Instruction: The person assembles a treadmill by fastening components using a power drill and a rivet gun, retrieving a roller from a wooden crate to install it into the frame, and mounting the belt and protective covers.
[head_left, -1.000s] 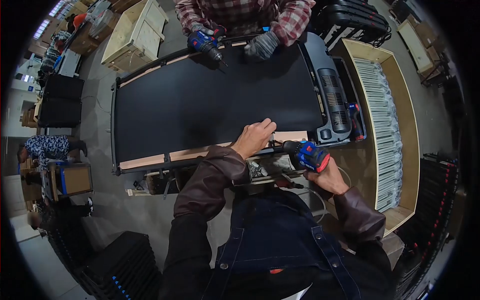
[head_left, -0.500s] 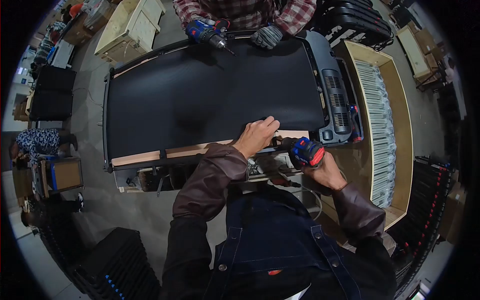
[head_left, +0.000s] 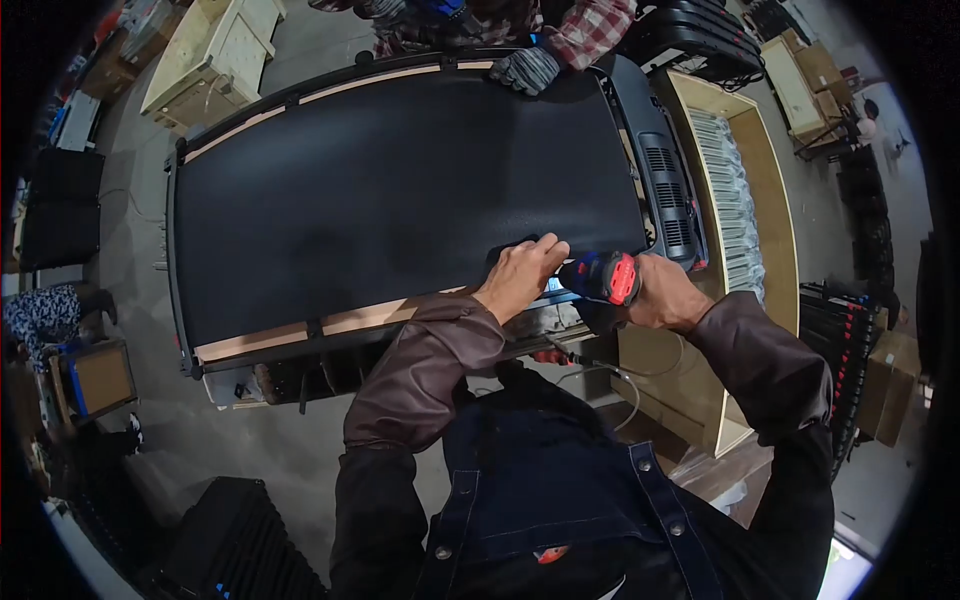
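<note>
A treadmill with a black running belt (head_left: 400, 200) lies across in front of me. My left hand (head_left: 522, 278) is at the belt's near edge, its fingers closed on that edge, where the belt is rumpled. My right hand (head_left: 668, 290) grips a blue and red cordless drill (head_left: 610, 278), held beside my left fingertips over the near side rail. The drill's tip is hidden. A light wooden deck strip (head_left: 390, 307) shows along the near side of the belt. The grey motor cover (head_left: 658, 150) is at the right end.
Across the treadmill a co-worker in a checked shirt rests a gloved hand (head_left: 526, 70) on the belt's far edge and has another blue drill (head_left: 445, 12). A wooden crate of wrapped parts (head_left: 728, 200) stands right, another crate (head_left: 212, 75) far left. A hose (head_left: 632, 395) hangs below the rail.
My right hand has raised and turned the drill, bringing it closer to my left hand. The co-worker's drill has moved away toward the top. My view has shifted slightly.
</note>
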